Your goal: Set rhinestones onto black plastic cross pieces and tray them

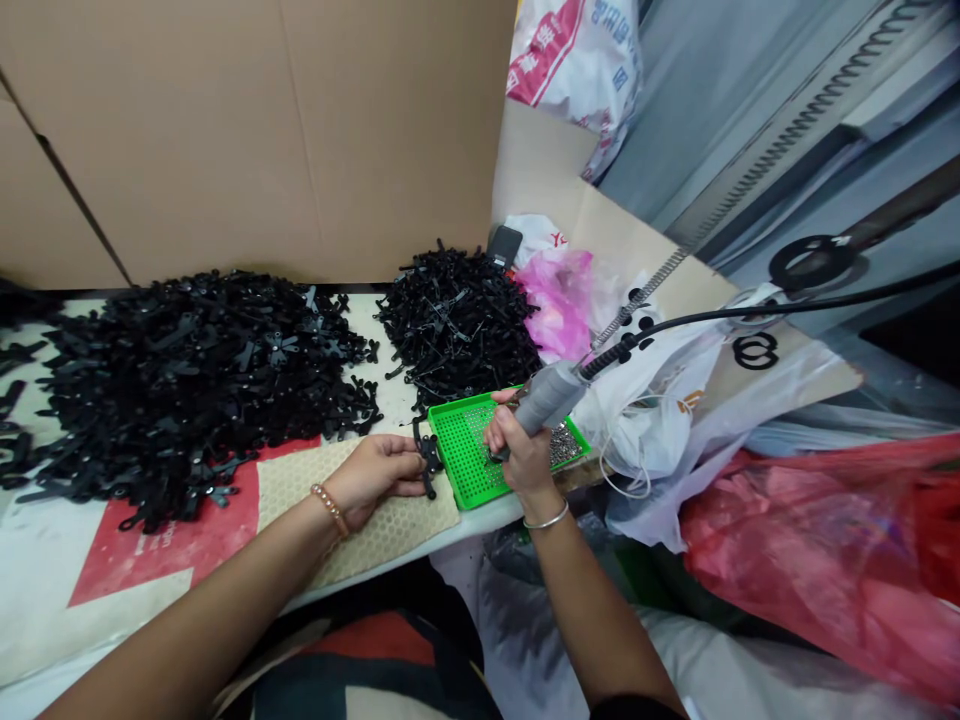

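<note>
My left hand [384, 472] pinches a small black plastic part [428, 455] with several arms over a beige textured mat [337, 500]. In my right hand [521, 455] is a grey electric screwdriver [551, 395], its cable and a coiled spring running up to the right. The screwdriver is tilted, and its tip is hidden behind my fingers. Under the right hand lies a green perforated tray [469, 490]; small shiny metal screws [566, 445] are gathered at its right end.
A wide heap of black parts [202, 370] covers the table's left side, and a second heap [457, 325] stands behind the tray. Cardboard [247, 130] rises at the back. Pink plastic [559, 300], white bags [645, 420] and a red bag [825, 550] crowd the right.
</note>
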A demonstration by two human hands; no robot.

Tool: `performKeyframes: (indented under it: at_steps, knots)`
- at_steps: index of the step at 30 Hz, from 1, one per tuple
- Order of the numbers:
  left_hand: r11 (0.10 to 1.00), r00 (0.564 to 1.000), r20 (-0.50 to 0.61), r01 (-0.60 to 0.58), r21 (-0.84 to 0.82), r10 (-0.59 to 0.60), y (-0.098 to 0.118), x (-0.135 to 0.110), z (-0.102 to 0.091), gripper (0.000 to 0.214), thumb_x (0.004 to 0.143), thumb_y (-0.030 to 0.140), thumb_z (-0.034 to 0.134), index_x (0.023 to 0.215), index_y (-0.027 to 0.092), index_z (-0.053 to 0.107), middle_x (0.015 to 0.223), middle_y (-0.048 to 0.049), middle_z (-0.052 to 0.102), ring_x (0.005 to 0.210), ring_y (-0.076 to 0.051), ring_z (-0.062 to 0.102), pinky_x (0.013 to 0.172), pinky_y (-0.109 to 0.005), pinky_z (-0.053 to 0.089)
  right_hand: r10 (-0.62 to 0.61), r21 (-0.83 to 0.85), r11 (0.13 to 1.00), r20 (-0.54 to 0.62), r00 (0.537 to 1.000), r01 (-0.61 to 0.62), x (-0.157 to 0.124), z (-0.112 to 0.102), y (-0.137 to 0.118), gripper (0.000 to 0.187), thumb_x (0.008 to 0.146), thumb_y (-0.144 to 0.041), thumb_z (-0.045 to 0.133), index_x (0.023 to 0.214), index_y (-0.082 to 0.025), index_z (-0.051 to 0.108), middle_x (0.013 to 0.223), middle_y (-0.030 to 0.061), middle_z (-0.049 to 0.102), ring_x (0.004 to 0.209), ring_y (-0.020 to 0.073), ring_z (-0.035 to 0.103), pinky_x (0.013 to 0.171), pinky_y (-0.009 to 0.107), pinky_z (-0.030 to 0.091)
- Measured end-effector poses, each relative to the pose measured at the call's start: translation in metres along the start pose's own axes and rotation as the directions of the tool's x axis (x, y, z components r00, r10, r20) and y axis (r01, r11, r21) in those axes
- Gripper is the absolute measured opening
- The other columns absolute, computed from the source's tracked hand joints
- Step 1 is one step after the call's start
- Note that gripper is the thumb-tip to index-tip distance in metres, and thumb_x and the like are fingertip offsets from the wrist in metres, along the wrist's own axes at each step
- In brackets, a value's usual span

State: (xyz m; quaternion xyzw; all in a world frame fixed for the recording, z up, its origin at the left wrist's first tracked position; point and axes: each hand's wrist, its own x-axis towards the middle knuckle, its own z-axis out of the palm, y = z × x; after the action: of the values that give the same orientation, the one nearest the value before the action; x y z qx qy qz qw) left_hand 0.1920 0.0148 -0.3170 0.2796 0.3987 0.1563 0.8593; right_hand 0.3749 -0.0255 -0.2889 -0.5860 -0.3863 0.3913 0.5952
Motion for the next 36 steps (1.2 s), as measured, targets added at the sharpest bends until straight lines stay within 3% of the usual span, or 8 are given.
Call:
performKeyframes:
  at_steps: [11,24,27,32,36]
  knots:
    - [1.0,1.0,-0.009,0.003,0.003,-0.003,0.001,-0.001,0.002,0.017,0.068,0.009,0.065,0.084,0.006,0.068,0.084,-0.0066,0.064,0.066,-0.009,0.059,0.062,-0.021,0.055,-0.022,-0.02,1.0,0.044,0.999,0.023,-0.001,-0.004,0.004,0.039,0.079,-0.042,0.06,0.101,-0.014,0.044,0.051,-0.0068,0.036,0.045,0.0037,0.04,0.049,0.018,0.037]
    - [0.998,0.998,-0.006,-0.055,-0.029,0.055,-0.006,0.009,0.005,0.019,0.06,0.011,0.063,0.078,0.003,0.064,0.076,-0.0075,0.061,0.061,-0.01,0.057,0.059,-0.022,0.053,-0.078,-0.031,0.996,0.034,0.996,0.079,0.001,-0.007,0.004,0.038,0.075,-0.04,0.064,0.094,-0.014,0.044,0.049,-0.0069,0.035,0.042,0.0042,0.039,0.046,0.018,0.038]
    - [0.997,0.998,-0.015,-0.058,-0.045,0.058,-0.006,0.01,0.005,0.017,0.059,0.012,0.064,0.074,0.004,0.064,0.074,-0.0071,0.061,0.061,-0.01,0.057,0.058,-0.023,0.053,-0.09,0.013,0.996,-0.003,0.996,0.09,0.001,-0.001,-0.01,0.039,0.074,-0.037,0.064,0.1,-0.014,0.046,0.047,-0.0076,0.034,0.041,0.004,0.037,0.045,0.018,0.037]
    - [0.997,0.999,0.002,-0.053,-0.057,0.053,-0.004,0.005,0.005,0.02,0.055,0.012,0.068,0.074,0.005,0.065,0.075,-0.007,0.062,0.062,-0.01,0.057,0.058,-0.021,0.053,-0.144,0.223,0.963,-0.039,0.989,0.149,0.004,0.023,-0.039,0.048,0.074,-0.041,0.06,0.112,-0.016,0.042,0.046,-0.0095,0.024,0.038,0.0025,0.03,0.045,0.017,0.033]
    - [0.997,0.998,-0.019,-0.061,-0.041,0.06,-0.002,0.002,0.004,0.018,0.056,0.012,0.07,0.072,0.006,0.063,0.071,-0.0049,0.061,0.06,-0.009,0.057,0.057,-0.021,0.052,-0.072,0.295,0.953,0.013,0.997,0.065,0.008,0.051,-0.041,0.043,0.075,-0.044,0.059,0.104,-0.018,0.04,0.047,-0.0093,0.023,0.039,0.0015,0.029,0.045,0.016,0.032]
